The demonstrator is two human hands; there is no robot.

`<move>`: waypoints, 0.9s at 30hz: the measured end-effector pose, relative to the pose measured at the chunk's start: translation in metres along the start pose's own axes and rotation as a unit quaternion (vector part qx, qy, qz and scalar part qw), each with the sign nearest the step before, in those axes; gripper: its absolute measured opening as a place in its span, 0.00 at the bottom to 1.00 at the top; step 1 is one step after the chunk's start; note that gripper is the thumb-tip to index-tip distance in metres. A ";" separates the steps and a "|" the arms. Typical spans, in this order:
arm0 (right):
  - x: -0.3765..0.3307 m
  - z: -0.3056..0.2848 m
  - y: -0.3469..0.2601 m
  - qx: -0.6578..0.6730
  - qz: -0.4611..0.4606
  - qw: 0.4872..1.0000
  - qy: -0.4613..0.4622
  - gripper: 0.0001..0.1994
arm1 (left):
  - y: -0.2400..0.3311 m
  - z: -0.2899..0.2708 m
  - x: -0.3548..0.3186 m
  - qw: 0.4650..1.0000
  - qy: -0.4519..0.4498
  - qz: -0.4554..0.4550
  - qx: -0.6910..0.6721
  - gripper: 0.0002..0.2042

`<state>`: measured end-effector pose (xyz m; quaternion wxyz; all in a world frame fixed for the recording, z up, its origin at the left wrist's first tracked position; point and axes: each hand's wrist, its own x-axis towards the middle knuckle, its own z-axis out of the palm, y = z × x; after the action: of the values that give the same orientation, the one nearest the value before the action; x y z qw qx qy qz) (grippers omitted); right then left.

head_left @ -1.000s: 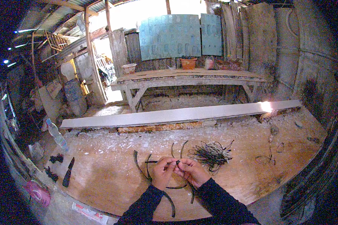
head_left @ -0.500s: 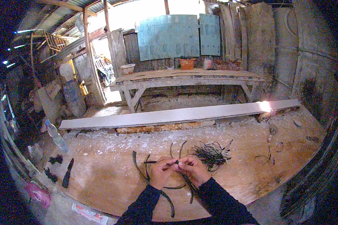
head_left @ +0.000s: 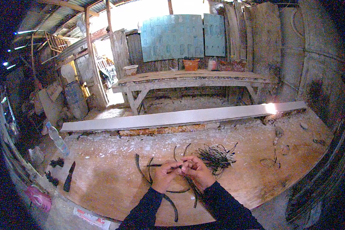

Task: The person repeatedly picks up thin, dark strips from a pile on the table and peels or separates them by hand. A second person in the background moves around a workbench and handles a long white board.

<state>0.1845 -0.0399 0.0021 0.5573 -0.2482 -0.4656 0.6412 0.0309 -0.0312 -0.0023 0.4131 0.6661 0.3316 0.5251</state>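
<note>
My left hand (head_left: pixel 165 175) and my right hand (head_left: pixel 197 172) meet over the plywood tabletop (head_left: pixel 103 184), fingertips pinched together on black rubber-like strips. The exact spot they grip is small and mostly hidden by fingers. Curved black strips (head_left: pixel 171 209) fan out from under both hands, some toward me, others away and to the left. Just beyond my right hand lies a tangled heap of thin dark cords (head_left: pixel 214 158). A black knife (head_left: pixel 69 177) rests far to the left, beside two small black bundles (head_left: pixel 56 163).
A clear plastic bottle (head_left: pixel 57 138) stands at the table's left edge. Along the back runs a long pale board (head_left: pixel 172 119), with a bright light spot at its right. Loose cord loops (head_left: pixel 271 162) lie at right. Behind is a wooden bench (head_left: pixel 195 78) bearing an orange pot (head_left: pixel 191 64).
My right-hand fingers have shifted slightly, with the index finger lifting and bending over the pinched spot. The left hand and the strips stay nearly in place.
</note>
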 end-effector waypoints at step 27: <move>0.000 0.000 -0.006 -0.008 0.020 1.000 0.002 0.07 | -0.004 -0.001 0.000 0.994 -0.006 -0.075 -0.077 0.09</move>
<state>0.1874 -0.0401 0.0072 0.5437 -0.2633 -0.4644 0.6477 0.0296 -0.0293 -0.0053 0.5036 0.6085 0.3367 0.5126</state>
